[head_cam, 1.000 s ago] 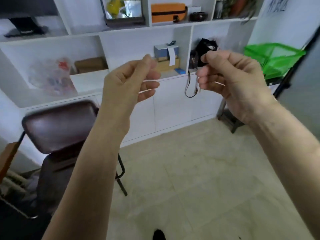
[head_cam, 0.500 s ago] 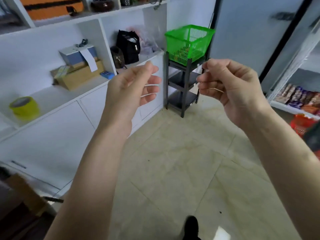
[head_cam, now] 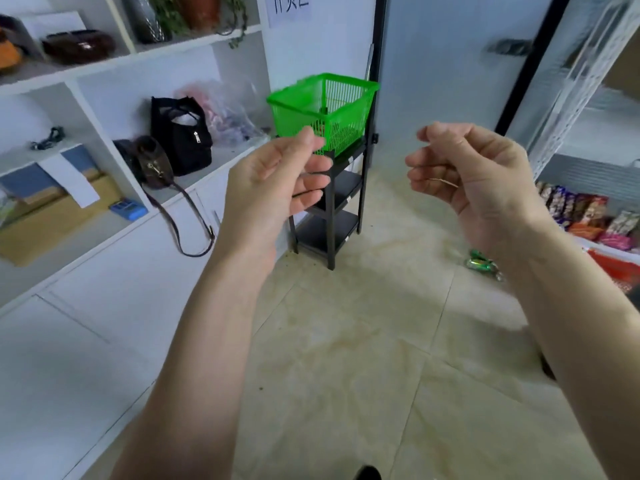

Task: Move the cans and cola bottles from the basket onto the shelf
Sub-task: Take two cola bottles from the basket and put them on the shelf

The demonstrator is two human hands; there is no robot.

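Both hands up at chest height w/ nothing in them, left hand [head_cam: 277, 181] & right hand [head_cam: 464, 168] loosely curled, prob ready to reach for the green basket [head_cam: 322, 112] atop the black rack [head_cam: 332, 216] ahead; cans/bottles not visible.

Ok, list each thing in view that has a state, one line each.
left hand: raised, fingers loosely curled, holding nothing.
right hand: raised, fingers loosely curled, holding nothing.
green basket: upright on the black rack; contents hard to tell.
black bag: upright on the white counter, top open.
brown bag: strap hanging over the counter edge.
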